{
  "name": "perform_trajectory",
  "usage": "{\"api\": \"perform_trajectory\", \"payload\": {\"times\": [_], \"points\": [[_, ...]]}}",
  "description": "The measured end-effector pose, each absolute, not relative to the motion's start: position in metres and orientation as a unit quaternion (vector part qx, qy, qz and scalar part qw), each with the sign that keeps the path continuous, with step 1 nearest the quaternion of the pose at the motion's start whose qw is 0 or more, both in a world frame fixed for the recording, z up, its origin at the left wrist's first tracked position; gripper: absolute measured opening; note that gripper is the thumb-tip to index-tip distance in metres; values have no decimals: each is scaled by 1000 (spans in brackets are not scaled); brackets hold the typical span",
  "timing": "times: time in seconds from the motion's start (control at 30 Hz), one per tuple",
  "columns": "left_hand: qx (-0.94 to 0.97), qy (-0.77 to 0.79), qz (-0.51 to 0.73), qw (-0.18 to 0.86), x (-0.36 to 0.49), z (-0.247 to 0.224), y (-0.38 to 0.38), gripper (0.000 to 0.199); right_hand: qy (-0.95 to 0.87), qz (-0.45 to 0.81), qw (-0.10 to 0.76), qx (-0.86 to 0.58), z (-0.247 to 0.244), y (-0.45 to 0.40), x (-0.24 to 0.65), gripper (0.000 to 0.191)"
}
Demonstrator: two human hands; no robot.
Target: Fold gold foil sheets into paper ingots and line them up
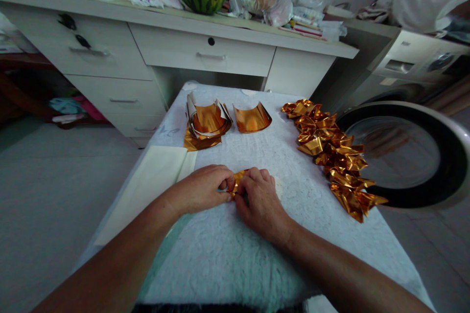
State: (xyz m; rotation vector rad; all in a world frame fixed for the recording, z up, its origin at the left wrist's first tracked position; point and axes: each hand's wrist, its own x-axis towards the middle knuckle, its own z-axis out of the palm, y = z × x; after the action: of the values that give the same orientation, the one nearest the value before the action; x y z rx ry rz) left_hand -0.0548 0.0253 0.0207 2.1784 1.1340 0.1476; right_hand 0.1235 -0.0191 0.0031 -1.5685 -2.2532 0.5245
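Foil [239, 177], glossy and creased, was pinched by the fingers of the left hand [208, 185] and right hand [260, 200] at mid-cloth [235, 259], left of crumpled gold bundles [330, 150], nearer than the smooth, curved sheet [252, 119].

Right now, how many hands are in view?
2: the left hand at the left of the gold foil piece, the right hand at its right, partly covering it.
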Motion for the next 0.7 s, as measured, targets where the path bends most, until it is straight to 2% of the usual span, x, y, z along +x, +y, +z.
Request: {"api": "perform_trajectory", "payload": {"times": [0.33,0.7], "points": [[839,437,65,317,-53,17,24,3,-800,177,173,-547,4,-21,124,13],[842,416,59,337,-57,17,26,7,-811,150,127,-551,7,-22,122,8]]}}
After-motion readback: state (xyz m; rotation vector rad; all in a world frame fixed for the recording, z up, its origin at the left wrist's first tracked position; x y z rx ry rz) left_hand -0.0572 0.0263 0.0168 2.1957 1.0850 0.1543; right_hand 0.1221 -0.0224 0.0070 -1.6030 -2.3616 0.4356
